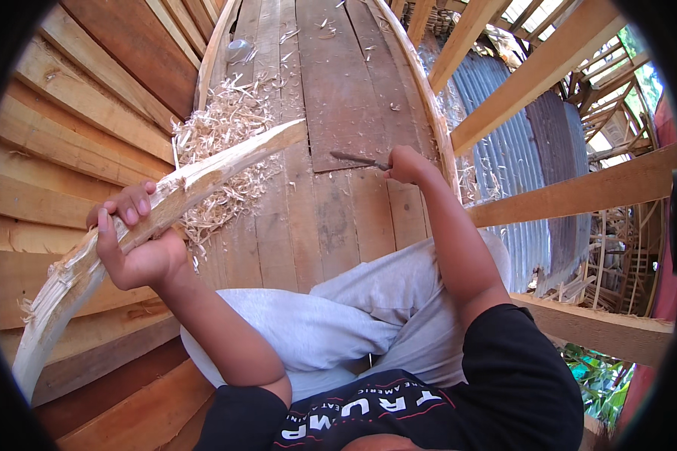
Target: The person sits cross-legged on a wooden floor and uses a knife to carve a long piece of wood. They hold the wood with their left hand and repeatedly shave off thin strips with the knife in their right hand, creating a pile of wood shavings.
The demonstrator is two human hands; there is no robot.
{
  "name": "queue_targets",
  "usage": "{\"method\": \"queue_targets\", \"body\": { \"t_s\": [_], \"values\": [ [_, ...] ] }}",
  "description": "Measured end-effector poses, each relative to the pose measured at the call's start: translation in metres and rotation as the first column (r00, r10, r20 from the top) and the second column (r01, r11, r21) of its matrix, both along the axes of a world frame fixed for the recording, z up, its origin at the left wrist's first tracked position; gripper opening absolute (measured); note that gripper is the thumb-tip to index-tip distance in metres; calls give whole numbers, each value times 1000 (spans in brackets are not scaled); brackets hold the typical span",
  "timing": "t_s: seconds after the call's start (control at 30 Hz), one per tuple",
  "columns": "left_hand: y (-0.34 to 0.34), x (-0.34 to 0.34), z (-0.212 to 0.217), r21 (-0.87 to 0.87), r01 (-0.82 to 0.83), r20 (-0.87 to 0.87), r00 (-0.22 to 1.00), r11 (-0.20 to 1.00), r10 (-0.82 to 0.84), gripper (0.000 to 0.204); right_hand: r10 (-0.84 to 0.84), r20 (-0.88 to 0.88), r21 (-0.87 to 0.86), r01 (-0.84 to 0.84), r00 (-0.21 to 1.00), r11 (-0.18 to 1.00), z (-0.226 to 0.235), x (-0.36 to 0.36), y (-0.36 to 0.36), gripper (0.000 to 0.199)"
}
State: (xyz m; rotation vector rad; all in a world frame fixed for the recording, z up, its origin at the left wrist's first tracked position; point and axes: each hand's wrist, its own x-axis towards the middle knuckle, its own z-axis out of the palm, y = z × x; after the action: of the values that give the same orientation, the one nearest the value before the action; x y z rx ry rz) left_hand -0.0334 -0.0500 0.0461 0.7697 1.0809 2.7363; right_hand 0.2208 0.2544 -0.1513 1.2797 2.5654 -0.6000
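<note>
A long, curved piece of pale wood (pixel 203 171) slants from the lower left up to a pointed tip near the middle. My left hand (pixel 139 233) is wrapped round it, with the fingers over the top edge. Its surface is rough and freshly cut, with splinters near the lower end. Off to the right, my right hand (pixel 405 165) is closed on the handle of a knife (pixel 353 158). The dark blade points left, low over the floorboards and apart from the wood. Part of the knife's handle is hidden in my fist.
A heap of wood shavings (pixel 229 120) lies on the plank floor (pixel 338 90) beyond the curved wood. Near it stands a clear cup (pixel 238 51). A plank wall (pixel 68 143) rises close on the left. Wooden rails (pixel 579 184) and corrugated metal sheets (pixel 504 143) are on the right.
</note>
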Motion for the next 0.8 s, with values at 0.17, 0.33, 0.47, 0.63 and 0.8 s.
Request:
{"method": "queue_targets", "body": {
  "t_s": [0.17,0.33,0.47,0.63,0.8],
  "values": [
    [7,1,0,21,44,58,997,999,-45,13,-240,-26,163,241,970,957,-1,4,5,24],
    [-4,-2,4,26,10,45,999,1000,-11,13,137,-14,-58,-138,990,989,23,-25,-80,21],
    [-4,-3,4,48,65,51,996,997,-68,13,234,-63,-91,-239,970,967,11,-44,-121,17],
    [0,-1,7,75,77,58,995,994,-82,14,226,92,-75,-220,970,973,4,-48,-130,16],
    [1,3,8,98,117,78,989,988,-125,14,-119,226,11,119,967,993,12,9,-86,25]
  ]
}}
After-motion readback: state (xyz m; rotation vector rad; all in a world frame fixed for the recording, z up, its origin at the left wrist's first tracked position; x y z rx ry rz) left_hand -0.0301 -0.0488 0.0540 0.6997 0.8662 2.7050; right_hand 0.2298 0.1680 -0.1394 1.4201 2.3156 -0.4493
